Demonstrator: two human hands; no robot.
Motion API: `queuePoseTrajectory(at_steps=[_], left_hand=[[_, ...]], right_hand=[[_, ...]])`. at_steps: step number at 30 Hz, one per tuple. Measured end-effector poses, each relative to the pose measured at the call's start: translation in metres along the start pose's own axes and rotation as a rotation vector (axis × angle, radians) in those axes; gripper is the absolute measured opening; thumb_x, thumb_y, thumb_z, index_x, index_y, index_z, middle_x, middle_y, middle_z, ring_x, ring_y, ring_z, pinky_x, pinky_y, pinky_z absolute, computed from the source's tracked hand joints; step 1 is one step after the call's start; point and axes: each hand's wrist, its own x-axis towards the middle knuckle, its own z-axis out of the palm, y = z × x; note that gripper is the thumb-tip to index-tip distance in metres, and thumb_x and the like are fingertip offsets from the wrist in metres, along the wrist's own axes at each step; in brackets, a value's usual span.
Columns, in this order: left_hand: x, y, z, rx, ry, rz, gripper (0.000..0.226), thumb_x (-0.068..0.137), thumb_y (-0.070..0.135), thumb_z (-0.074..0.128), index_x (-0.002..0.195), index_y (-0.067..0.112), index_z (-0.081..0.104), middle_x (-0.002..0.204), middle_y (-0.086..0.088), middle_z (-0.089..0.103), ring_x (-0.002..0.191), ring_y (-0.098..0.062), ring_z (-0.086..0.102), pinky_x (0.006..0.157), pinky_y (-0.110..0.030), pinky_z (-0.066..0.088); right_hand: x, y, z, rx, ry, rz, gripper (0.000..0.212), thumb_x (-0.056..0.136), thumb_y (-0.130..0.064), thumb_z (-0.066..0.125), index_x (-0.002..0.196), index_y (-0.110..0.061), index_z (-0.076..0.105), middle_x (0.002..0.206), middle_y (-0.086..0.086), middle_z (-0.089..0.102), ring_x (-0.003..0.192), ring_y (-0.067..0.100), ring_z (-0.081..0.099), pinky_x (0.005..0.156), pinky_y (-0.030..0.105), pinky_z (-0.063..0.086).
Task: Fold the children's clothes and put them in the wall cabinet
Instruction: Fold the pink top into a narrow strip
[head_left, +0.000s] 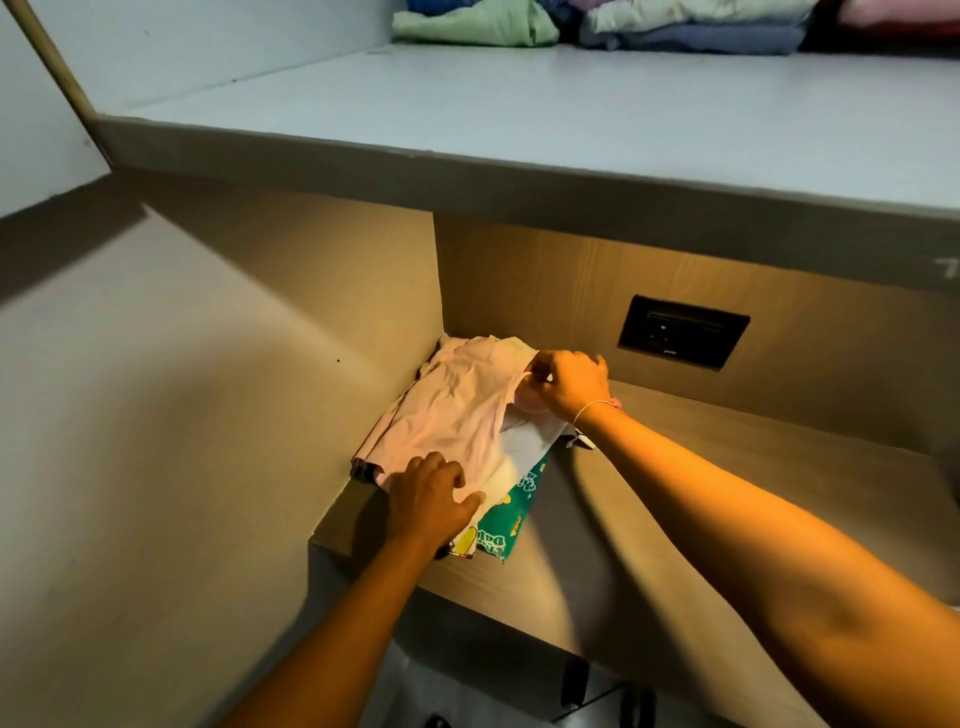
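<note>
Right fingers (540, 371) pinched together on the far right edge of a pale pink garment (457, 410), thumb and fingertips closed over a fold of the cloth. Right hand (574, 384) knuckles-up, thin pale band (589, 410) at the wrist, bare forearm running back toward the lower right. Left fingers (447, 475) laid loosely together, flat on the near edge of the same garment; left hand (428, 501) palm-down, pressing rather than gripping, forearm running back toward the bottom. Pink garment spread wrinkled on top of a small stack in the far left corner of the wooden shelf (649, 519), hard against the side wall. Beneath it a white piece (530, 441), and lower still a green printed piece (511, 514) with yellow figures and lettering, sticking out toward the shelf's front edge. Dark wall socket (683, 330) set in the wooden back panel, well apart to the right of the stack. Above, a pale shelf (519, 109) carrying folded clothes (597, 23) in green, blue and white at its far edge.
</note>
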Motion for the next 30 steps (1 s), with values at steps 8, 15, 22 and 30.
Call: queuePoseTrajectory(at_steps=[8, 15, 22, 30], left_hand=[[0.002, -0.003, 0.005, 0.019, 0.03, -0.064, 0.029, 0.088, 0.049, 0.054, 0.101, 0.025, 0.064, 0.111, 0.002, 0.063, 0.099, -0.017, 0.055, 0.085, -0.039, 0.046], [0.013, 0.01, 0.003, 0.194, 0.011, -0.056, 0.039, 0.089, 0.052, 0.049, 0.109, 0.02, 0.058, 0.114, -0.002, 0.061, 0.099, -0.02, 0.058, 0.079, -0.034, 0.047], [-0.001, -0.003, -0.032, -0.12, 0.22, -0.183, 0.023, 0.094, 0.025, 0.051, 0.103, 0.01, 0.065, 0.082, -0.007, 0.067, 0.065, -0.015, 0.054, 0.058, -0.026, 0.044], [-0.031, -0.007, -0.161, -0.518, 0.556, 0.111, 0.026, 0.092, 0.03, 0.056, 0.107, 0.013, 0.067, 0.093, 0.005, 0.068, 0.078, 0.0, 0.063, 0.065, -0.01, 0.052]], right_hand=[[-0.01, 0.003, -0.003, 0.018, -0.039, 0.062, 0.019, 0.09, -0.026, 0.062, 0.107, -0.02, 0.067, 0.106, 0.004, 0.073, 0.098, 0.026, 0.065, 0.101, 0.054, 0.045], [-0.007, -0.003, -0.004, 0.112, 0.052, 0.056, 0.024, 0.092, -0.039, 0.06, 0.105, -0.02, 0.066, 0.103, 0.003, 0.074, 0.088, 0.023, 0.067, 0.082, 0.04, 0.057], [-0.007, 0.003, -0.018, 0.046, 0.141, -0.022, 0.02, 0.088, -0.011, 0.06, 0.103, -0.024, 0.066, 0.098, 0.003, 0.074, 0.088, 0.024, 0.068, 0.074, 0.037, 0.057], [-0.071, 0.02, -0.103, 0.3, 0.657, -0.242, 0.016, 0.092, -0.04, 0.059, 0.089, -0.026, 0.066, 0.081, -0.015, 0.066, 0.073, 0.002, 0.061, 0.066, 0.017, 0.047]])
